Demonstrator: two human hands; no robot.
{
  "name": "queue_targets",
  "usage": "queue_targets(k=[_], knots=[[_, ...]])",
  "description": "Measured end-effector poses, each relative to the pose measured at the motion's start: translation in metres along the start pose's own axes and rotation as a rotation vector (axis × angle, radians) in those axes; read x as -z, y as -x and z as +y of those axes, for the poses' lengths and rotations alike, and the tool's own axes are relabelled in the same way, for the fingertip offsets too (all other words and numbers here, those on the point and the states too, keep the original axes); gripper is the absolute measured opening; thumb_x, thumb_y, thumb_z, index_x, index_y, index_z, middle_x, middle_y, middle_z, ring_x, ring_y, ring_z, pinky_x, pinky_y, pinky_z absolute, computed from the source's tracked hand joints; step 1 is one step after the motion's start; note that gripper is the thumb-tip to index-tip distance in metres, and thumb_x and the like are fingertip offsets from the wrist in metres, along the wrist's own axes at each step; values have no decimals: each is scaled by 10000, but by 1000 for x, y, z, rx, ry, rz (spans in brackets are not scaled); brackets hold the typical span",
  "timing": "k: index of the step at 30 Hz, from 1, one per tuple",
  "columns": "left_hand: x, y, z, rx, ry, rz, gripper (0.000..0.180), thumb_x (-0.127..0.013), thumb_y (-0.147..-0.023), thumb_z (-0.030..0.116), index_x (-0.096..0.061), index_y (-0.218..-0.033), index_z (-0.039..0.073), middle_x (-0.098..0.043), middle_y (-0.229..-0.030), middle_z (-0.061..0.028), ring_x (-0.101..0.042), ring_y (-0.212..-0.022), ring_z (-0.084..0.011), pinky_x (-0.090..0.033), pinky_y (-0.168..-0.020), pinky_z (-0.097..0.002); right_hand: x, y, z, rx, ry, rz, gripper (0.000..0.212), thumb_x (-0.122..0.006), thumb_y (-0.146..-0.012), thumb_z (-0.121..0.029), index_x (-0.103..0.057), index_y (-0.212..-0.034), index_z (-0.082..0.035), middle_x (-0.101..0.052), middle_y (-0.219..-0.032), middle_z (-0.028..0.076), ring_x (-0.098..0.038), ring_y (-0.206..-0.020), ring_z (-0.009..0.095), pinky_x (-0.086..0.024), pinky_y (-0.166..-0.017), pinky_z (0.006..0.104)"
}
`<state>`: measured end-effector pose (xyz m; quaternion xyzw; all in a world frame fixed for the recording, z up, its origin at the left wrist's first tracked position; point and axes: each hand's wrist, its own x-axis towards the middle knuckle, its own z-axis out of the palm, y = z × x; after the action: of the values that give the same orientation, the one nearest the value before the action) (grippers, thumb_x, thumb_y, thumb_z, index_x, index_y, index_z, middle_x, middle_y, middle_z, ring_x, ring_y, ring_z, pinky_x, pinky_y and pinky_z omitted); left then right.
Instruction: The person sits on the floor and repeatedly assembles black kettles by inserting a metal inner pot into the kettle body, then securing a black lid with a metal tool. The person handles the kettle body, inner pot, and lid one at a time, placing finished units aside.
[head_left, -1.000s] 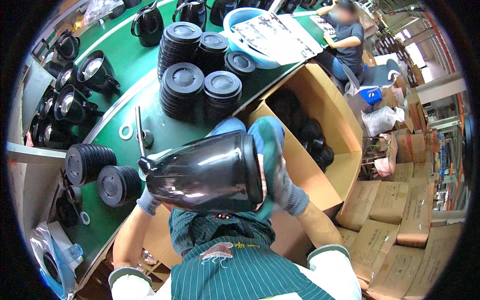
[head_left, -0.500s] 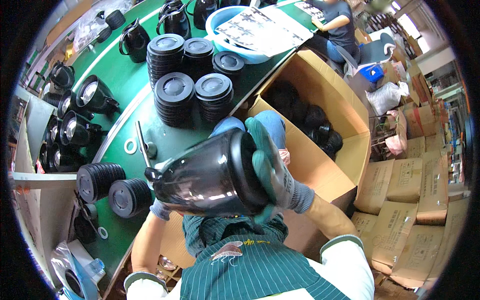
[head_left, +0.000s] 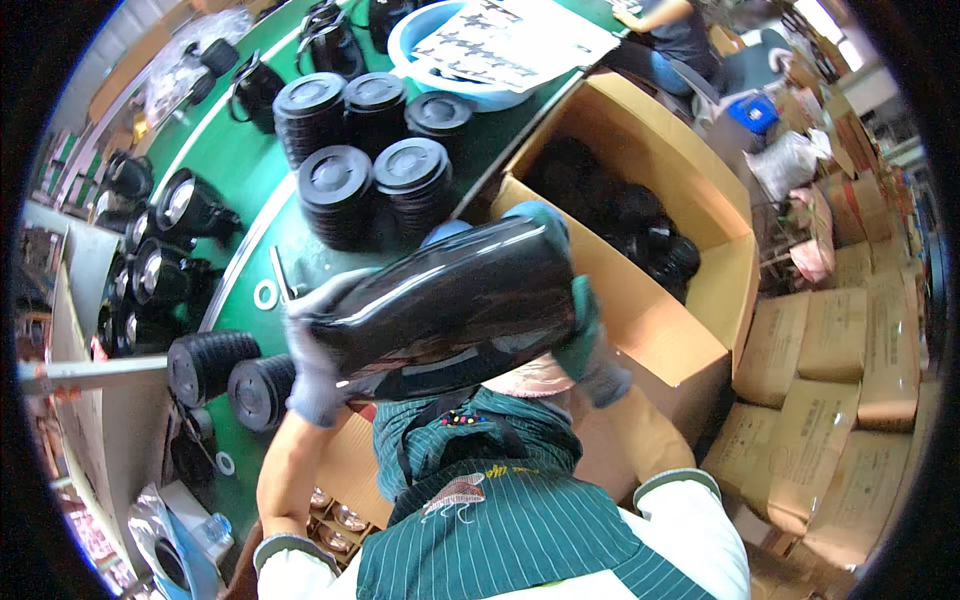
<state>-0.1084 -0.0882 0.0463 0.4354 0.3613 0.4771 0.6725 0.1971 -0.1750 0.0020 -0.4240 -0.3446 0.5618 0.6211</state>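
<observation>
A glossy black jug body [head_left: 450, 310] lies sideways across my lap, held between both gloved hands. My left hand [head_left: 312, 350] is closed round its left end. At the other end, my right hand [head_left: 585, 345] grips it with the green palm side of the glove against the wall. The jug's far side and some fingertips are hidden. Beyond it on the green table [head_left: 235, 315] stand stacks of ribbed black round discs [head_left: 335, 180]. A white ring [head_left: 266, 294] and a metal rod tool [head_left: 278, 268] lie left of the stacks.
An open carton [head_left: 640, 340] with black parts inside stands at the right. Black jugs [head_left: 165, 270] line the table's left side. A blue basin [head_left: 402, 45] bears patterned sheets [head_left: 510, 42]. Stacked closed cartons [head_left: 780, 440] stand far right. Another person [head_left: 665, 45] sits at the back.
The jug has turned so its broad side faces up and its ends lie left and right. My left hand has come into view on it. My right hand has shifted right and down.
</observation>
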Motion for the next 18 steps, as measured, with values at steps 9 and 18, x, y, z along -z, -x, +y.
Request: queue_targets(k=[9, 18], knots=[[10, 39, -54, -423, -1137, -401, 585, -819, -781, 162, -645, -1323, 28, -679, -1290, -209, -639, -1219, -397, -501, -1048, -491, 61, -52, -54, -80, 418, -432, 1072, -928, -661, -457, -488, -1509, 31, -547, -1522, 179, -550, -1383, 277, -410, -1196, 438], [186, -42, -127, 371, -1659, 736, 779, -723, -890, 535, -480, -1440, 38, -551, -1363, -256, -619, -1173, -432, -521, -938, -520, -7, -46, 25, -126, 363, -621, 1196, -995, -602, -207, -360, -1594, -2, -549, -1506, 165, -537, -1380, 220, -402, -1180, 372]])
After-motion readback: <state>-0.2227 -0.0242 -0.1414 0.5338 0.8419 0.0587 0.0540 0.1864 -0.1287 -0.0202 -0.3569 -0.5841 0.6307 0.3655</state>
